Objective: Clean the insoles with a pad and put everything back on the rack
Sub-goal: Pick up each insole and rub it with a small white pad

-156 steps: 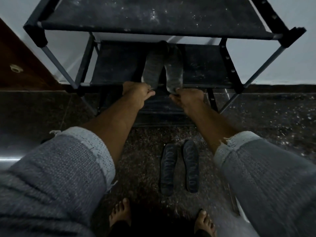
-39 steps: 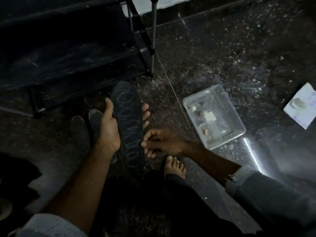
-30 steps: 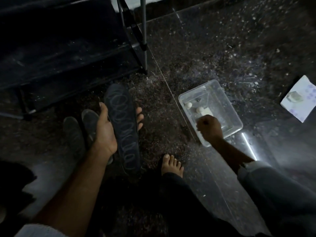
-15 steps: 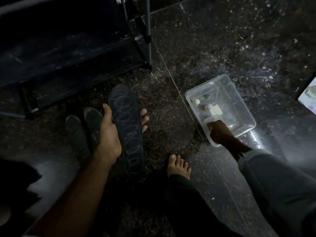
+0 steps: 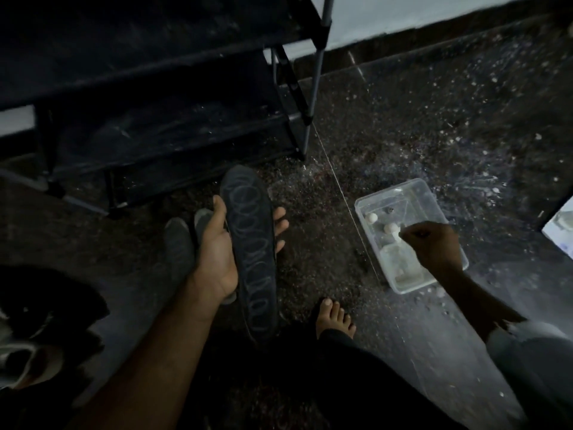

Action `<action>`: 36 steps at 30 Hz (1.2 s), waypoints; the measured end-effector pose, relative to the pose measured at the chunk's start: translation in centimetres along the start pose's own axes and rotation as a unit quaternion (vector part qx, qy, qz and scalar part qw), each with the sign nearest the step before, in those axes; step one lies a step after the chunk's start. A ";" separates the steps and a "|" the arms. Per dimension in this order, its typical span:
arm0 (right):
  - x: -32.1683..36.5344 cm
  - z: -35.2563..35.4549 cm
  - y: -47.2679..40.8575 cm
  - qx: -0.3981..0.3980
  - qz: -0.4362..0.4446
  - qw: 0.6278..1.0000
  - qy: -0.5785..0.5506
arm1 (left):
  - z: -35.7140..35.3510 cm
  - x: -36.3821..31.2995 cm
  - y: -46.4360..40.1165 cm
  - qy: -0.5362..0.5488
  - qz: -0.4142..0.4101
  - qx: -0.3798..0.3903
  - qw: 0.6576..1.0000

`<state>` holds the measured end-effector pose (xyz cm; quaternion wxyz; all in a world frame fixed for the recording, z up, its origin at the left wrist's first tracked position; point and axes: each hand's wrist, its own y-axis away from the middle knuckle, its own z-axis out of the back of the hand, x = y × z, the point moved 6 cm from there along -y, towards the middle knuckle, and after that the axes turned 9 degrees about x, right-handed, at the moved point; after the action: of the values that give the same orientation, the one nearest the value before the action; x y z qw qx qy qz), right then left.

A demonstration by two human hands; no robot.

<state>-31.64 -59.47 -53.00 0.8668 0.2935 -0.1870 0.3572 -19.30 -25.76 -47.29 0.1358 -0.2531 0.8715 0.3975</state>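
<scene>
three insoles [image 5: 251, 252], one rack [image 5: 161, 88], one clear tub [image 5: 434, 197], two white balls [image 5: 372, 217], two hands [image 5: 217, 252], one bare foot [image 5: 333, 318].

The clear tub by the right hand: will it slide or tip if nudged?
The tub looks thin, light plastic on glossy floor, so it would probably slide easily. It is low and wide, so tipping seems unlikely. The small white balls inside may roll.

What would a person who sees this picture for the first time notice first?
First the dark insole with pale loops, held up in the middle by the left hand. Then the clear plastic box on the floor at right, where the right hand reaches in. The black rack fills the upper left.
</scene>
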 end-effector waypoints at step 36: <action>36.6 4.9 23.0 0.035 0.367 0.918 -0.148 | -7.5 -5.8 21.0 -0.070 -0.118 0.059 0.989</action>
<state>-24.26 -30.81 -21.14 0.6263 0.2842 -0.3953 0.6089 -26.24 -17.86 -26.81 0.2574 -0.3174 0.8455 0.3437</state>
